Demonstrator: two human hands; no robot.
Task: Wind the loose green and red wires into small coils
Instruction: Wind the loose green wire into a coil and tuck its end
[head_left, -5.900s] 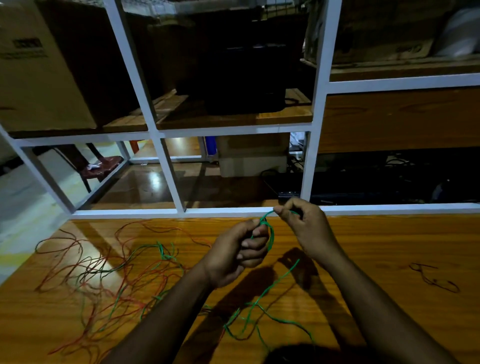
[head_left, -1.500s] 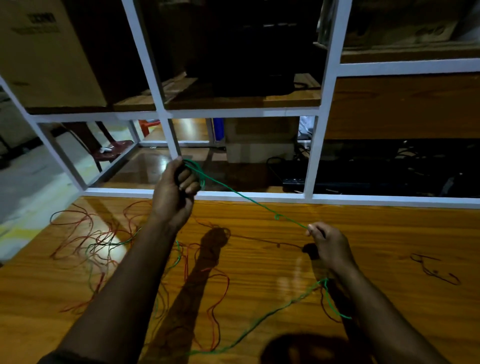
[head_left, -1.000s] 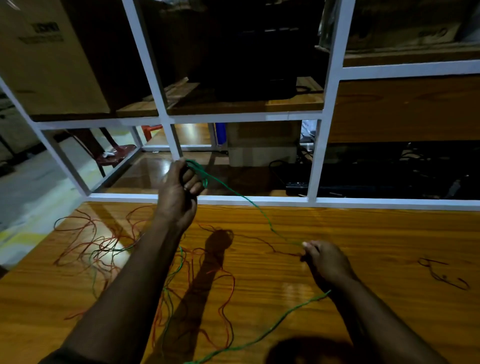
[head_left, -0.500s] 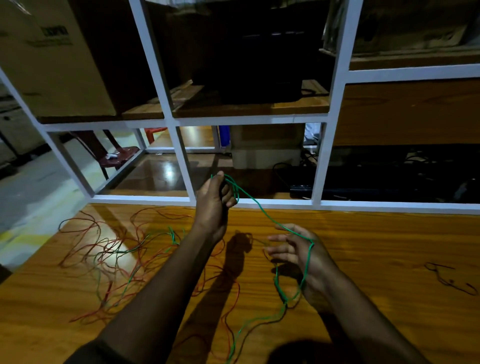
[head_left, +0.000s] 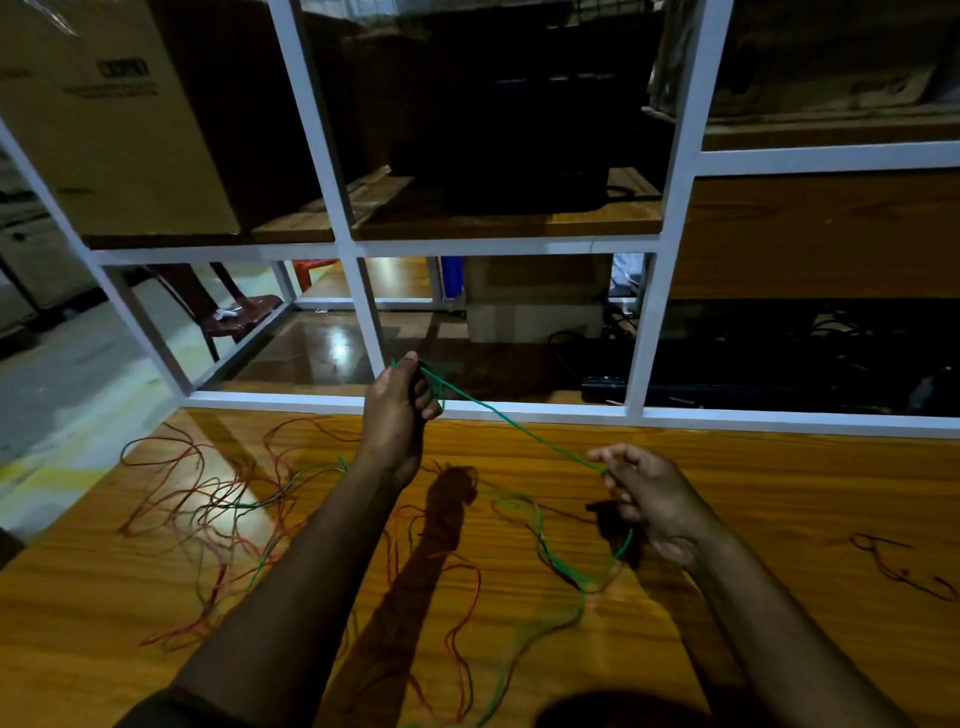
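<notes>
My left hand (head_left: 397, 415) is raised above the far edge of the wooden table (head_left: 779, 519) and grips a small coil of the green wire (head_left: 511, 423) in its curled fingers. From there the green wire runs taut, down and to the right, to my right hand (head_left: 649, 499), which pinches it between thumb and fingers. Below my right hand the wire hangs in a loop and trails across the table towards me. Loose red wires (head_left: 208, 493) tangled with more green strands lie spread over the left half of the table.
A white metal shelf frame (head_left: 644, 332) stands along the table's far edge, with cardboard boxes (head_left: 104, 119) and dark equipment on its shelves. A small dark wire piece (head_left: 904, 571) lies at the table's right. A red stool (head_left: 244, 312) stands beyond the frame.
My right hand turned from an open palm with the wire draped over it to a pinch on the wire, pulling it taut. My left hand has kept hold of the coil throughout.
</notes>
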